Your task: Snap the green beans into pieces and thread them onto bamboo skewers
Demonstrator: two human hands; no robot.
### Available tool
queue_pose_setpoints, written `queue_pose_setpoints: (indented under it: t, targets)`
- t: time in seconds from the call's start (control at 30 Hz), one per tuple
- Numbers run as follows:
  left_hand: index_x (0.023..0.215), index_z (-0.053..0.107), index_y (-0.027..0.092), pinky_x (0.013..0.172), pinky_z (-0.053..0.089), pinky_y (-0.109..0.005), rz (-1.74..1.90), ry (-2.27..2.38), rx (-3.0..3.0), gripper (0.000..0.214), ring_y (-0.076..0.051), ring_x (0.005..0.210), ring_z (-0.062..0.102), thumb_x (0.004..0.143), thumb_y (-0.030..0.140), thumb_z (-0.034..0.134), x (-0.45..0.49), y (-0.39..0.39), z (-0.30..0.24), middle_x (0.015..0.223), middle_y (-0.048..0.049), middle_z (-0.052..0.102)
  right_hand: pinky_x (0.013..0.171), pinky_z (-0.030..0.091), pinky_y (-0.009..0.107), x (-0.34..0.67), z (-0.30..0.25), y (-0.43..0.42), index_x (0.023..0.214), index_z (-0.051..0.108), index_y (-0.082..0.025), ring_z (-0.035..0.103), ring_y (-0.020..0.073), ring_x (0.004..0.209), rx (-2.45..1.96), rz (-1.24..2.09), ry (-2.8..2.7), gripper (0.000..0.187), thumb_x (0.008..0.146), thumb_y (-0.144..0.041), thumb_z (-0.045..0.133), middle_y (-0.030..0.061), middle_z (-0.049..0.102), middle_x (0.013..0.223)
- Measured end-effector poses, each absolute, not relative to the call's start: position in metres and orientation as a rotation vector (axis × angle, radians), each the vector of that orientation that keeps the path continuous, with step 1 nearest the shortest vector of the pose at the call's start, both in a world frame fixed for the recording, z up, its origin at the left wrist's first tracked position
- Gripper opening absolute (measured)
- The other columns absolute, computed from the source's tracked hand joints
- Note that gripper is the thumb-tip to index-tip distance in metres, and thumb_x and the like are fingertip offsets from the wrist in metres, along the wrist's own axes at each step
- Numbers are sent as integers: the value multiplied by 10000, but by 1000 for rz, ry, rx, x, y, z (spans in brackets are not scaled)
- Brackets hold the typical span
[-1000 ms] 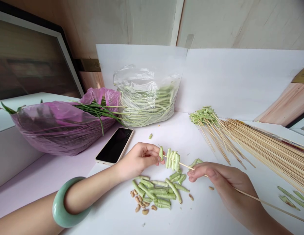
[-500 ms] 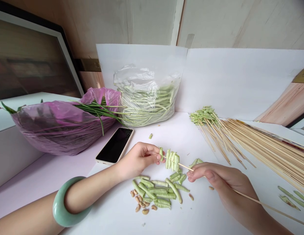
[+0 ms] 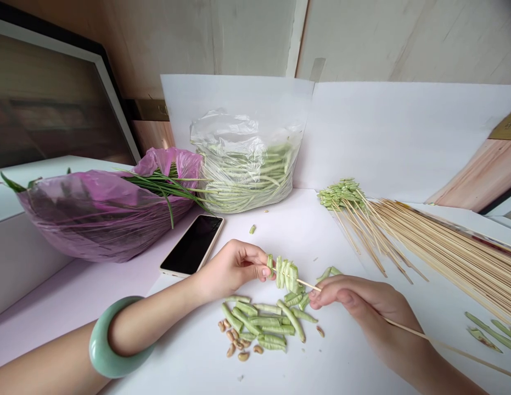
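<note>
Skewer (image 3: pixel 308 285) spans the air near cut beans (image 3: pixel 273 322), long axis running back through the curled right hand (image 3: pixel 364 310); the left hand (image 3: pixel 234 269), nearer the tip, pinches a bean piece (image 3: pixel 270 264) there. Threaded pieces (image 3: pixel 286 274) sit between.

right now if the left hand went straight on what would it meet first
Beyond the bean piece at its fingertips, the left hand would likely meet the threaded bean pieces on the skewer; depth is unclear.
</note>
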State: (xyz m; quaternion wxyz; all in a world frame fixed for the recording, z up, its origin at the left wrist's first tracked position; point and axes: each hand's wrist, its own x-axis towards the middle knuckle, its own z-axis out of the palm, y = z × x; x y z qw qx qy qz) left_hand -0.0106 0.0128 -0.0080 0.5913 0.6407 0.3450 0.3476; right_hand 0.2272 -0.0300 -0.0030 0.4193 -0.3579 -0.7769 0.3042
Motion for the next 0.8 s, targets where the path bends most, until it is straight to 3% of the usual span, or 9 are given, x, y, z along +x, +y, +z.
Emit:
queue_pose_setpoints:
  t: [0.8]
  targets:
    - [626,671,94,559,438,-200,769,754,1341,259,-92,542,550,646,332,769,-8,6,-5,591,-30,649,657,571,244,221,3,-30,690,731,-210,700,183,702,-912,996,-1822,343,888,-364,497,56,743,696]
